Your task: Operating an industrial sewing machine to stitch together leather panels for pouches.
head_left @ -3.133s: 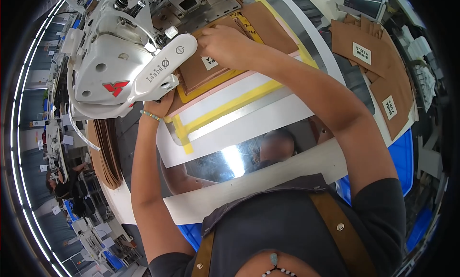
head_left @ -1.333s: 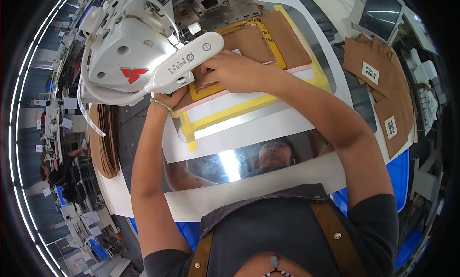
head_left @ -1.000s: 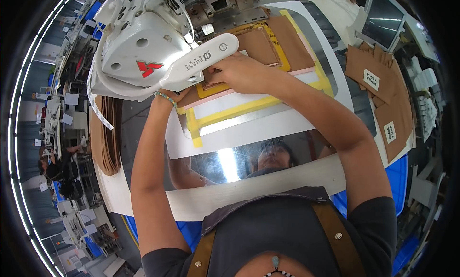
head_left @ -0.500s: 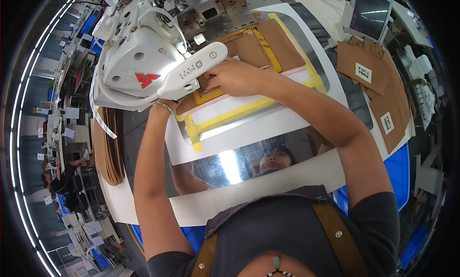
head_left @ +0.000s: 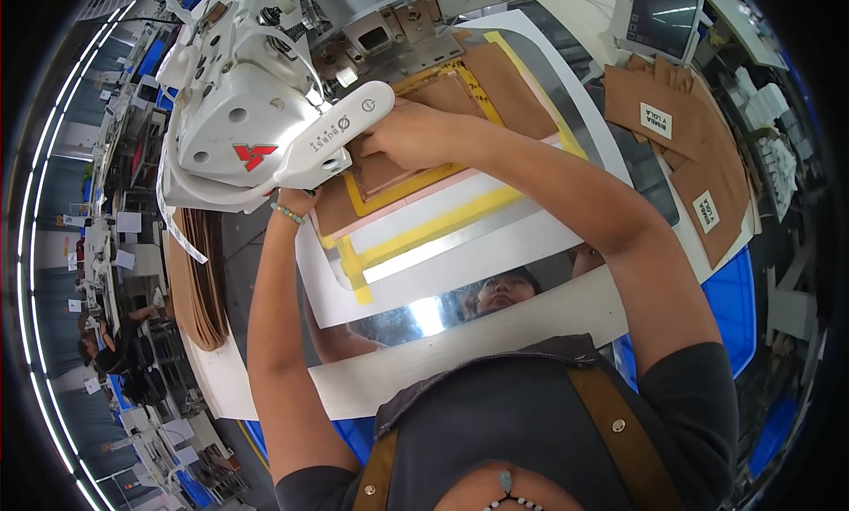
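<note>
A white sewing machine head (head_left: 221, 130) stands over the work, with a white rounded arm (head_left: 340, 130) reaching across it. Below lies a brown panel (head_left: 508, 73), inside a yellow-taped border on a sheet. Resting on the panel is a yellow-edged rectangular frame (head_left: 411, 192), with brown material in its opening. My right hand (head_left: 411, 138) is over that opening, its fingers curled together at the brown material; anything pinched there is too small to make out. My left hand (head_left: 296, 201), with a beaded bracelet at the wrist, reaches under the machine head, which hides its fingers.
Brown pieces with white labels (head_left: 659, 113) lie at the right, near a screen (head_left: 663, 20). A stack of brown strips (head_left: 203, 281) hangs at the left. A shiny metal plate (head_left: 398, 321) lies before the white sheet. A blue bin (head_left: 734, 307) stands at the lower right.
My right hand has shifted slightly away from the frame's front edge, so more of that edge and opening shows. The whole view has shifted a little; my left hand stays under the machine head.
</note>
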Tool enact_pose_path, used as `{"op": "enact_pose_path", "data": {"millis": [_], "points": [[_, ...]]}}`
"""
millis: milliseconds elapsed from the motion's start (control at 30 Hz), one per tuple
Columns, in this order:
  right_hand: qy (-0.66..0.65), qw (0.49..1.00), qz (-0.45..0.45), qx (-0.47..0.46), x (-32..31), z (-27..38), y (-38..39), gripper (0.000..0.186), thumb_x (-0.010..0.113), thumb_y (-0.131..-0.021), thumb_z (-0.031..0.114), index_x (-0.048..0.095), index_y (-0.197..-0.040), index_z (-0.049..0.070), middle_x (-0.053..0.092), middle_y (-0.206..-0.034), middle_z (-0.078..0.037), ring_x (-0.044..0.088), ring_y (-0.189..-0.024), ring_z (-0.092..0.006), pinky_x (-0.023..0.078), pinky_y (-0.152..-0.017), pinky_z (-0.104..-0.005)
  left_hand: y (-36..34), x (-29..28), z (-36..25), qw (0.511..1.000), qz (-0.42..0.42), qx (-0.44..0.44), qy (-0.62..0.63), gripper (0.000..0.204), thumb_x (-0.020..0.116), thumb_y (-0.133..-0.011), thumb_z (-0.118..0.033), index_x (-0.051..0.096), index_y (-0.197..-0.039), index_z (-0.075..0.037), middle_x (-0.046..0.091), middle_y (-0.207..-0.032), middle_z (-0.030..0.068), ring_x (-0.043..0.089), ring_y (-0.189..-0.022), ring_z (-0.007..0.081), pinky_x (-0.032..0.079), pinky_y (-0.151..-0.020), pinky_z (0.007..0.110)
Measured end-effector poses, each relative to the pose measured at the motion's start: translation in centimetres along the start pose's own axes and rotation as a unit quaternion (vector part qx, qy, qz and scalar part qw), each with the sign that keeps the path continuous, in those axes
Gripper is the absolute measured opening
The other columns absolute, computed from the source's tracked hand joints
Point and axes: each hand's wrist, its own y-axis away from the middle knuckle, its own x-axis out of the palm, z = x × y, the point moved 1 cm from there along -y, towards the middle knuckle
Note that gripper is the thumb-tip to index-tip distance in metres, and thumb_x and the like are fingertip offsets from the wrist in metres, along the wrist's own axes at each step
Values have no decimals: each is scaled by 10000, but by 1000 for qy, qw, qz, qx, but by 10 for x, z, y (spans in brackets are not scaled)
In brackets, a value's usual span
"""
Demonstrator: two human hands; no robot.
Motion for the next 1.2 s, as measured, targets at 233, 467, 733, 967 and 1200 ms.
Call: {"op": "enact_pose_path", "data": {"millis": [233, 467, 733, 967, 1200], "points": [[-40, 998, 45, -5, -13, 11, 10, 432, 587, -929, 60, 781, -1293, 189, 614, -1486, -73, 505, -1424, -295, 409, -1191, -515, 29, -16, -26, 948, -53, -255, 184, 319, 674, -944, -161, 719, -1229, -24, 736, -1238, 174, 713, -1078, 366, 558, -922, 402], [-80, 996, 39, -31, -27, 29, 24, 341, 612, -912, 46, 826, -1156, 150, 670, -1409, -125, 555, -1376, -331, 433, -1181, -480, 38, -80, -81, 943, -71, -215, 244, 224, 626, -974, -53, 736, -1145, 41, 744, -1218, 186, 709, -1084, 338, 532, -935, 374], [-80, 994, 31, -73, -27, 41, 31, 357, 597, -897, 62, 835, -1141, 168, 713, -1301, -86, 613, -1262, -309, 477, -1113, -455, 51, -120, -124, 955, -61, -183, 225, 221, 639, -990, -15, 757, -1177, -27, 752, -1261, 141, 669, -1241, 335, 514, -1065, 413], [-53, 994, 29, -86, -56, 40, 64, 307, 608, -953, 91, 790, -1197, 122, 715, -1264, -86, 633, -1204, -281, 506, -1059, -424, 12, -123, -179, 968, -22, -105, 228, 227, 690, -970, -47, 734, -1191, -19, 721, -1311, 132, 647, -1260, 351, 512, -1066, 438], [92, 990, 45, 95, -86, 24, 154, 350, 642, -976, 82, 690, -1316, 11, 635, -1463, -120, 574, -1325, -291, 483, -1112, -435, -14, -93, -198, 990, 14, -31, 135, 445, 708, -960, -94, 655, -1402, -72, 572, -1554, 122, 524, -1428, 369, 432, -1150, 472]]}}
